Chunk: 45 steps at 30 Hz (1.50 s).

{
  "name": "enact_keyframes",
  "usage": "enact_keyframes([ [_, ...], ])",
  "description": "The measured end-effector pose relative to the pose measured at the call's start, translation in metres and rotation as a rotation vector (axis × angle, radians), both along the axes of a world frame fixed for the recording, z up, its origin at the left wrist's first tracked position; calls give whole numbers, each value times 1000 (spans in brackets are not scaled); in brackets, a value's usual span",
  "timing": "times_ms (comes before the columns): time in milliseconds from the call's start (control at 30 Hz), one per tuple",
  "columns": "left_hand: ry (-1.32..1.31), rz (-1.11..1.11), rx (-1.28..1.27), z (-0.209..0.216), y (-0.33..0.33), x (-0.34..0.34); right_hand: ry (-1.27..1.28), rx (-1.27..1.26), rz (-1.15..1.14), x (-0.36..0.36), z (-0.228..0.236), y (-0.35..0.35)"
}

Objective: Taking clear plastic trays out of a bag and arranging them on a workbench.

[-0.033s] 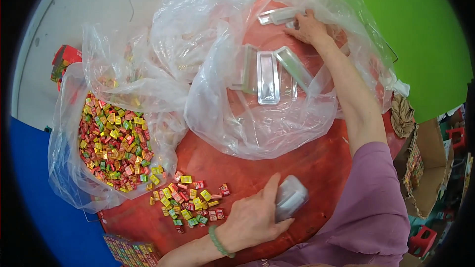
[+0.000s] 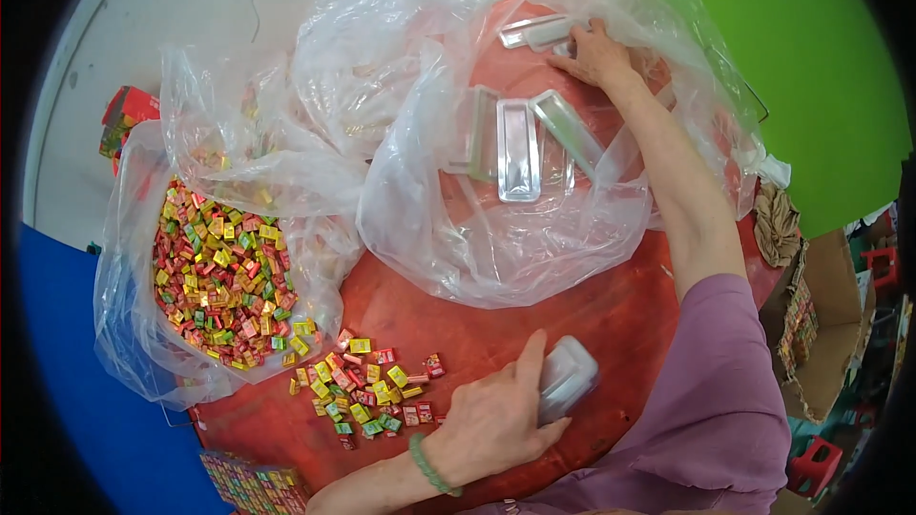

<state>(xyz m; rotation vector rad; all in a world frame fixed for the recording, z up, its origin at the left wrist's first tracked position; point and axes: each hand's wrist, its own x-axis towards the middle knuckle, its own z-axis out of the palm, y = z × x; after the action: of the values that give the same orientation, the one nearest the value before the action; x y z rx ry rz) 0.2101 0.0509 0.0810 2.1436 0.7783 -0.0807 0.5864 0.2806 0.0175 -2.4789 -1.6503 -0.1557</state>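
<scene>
My left hand (image 2: 491,427), with a green bead bracelet at the wrist, is closed on a small stack of clear plastic trays (image 2: 570,372) above the red tabletop. Far off, my right hand (image 2: 599,57) reaches into a large clear plastic bag (image 2: 496,272). Its thumb and fingers grip the end of a clear tray (image 2: 548,33) there. Several more long trays, such as an upright-lying one (image 2: 517,148), rest in the bag nearer to me. Left of my left hand lies a loose pile of small wrapped candies (image 2: 367,386) in yellow, red, pink and green.
At the left, an open clear bag (image 2: 124,324) holds a heap of the same candies (image 2: 219,272). A filled candy pack (image 2: 253,484) sits at the lower left edge. Right of the red table (image 2: 458,339) are crumpled brown paper (image 2: 778,224), a cardboard box (image 2: 840,324) and a red stool (image 2: 814,465).
My left hand and its stack of trays have shifted slightly to the right. The right hand stays almost in place.
</scene>
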Motion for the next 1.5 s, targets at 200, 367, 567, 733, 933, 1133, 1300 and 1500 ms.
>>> enact_keyframes([
  [200,34,-117,495,-8,-9,22,32,157,8,-1,-7,-3],
  [367,-6,-120,501,-7,-8,19,-22,191,104,14,-12,-19],
  [567,30,-98,257,2,-1,13,-4,260,43,23,10,-43],
  [733,-33,-7,126,0,7,4,379,431,34,-3,55,-101],
  [933,-140,91,43,-14,33,-7,912,204,183,-67,111,-218],
  [1133,-176,188,36,-22,61,4,1194,-273,499,-71,50,-251],
  [1300,-154,331,26,-25,77,-1,1403,-144,352,-51,16,-198],
  [1500,-254,350,41,-32,82,2,1003,61,447,-27,-2,-77],
])
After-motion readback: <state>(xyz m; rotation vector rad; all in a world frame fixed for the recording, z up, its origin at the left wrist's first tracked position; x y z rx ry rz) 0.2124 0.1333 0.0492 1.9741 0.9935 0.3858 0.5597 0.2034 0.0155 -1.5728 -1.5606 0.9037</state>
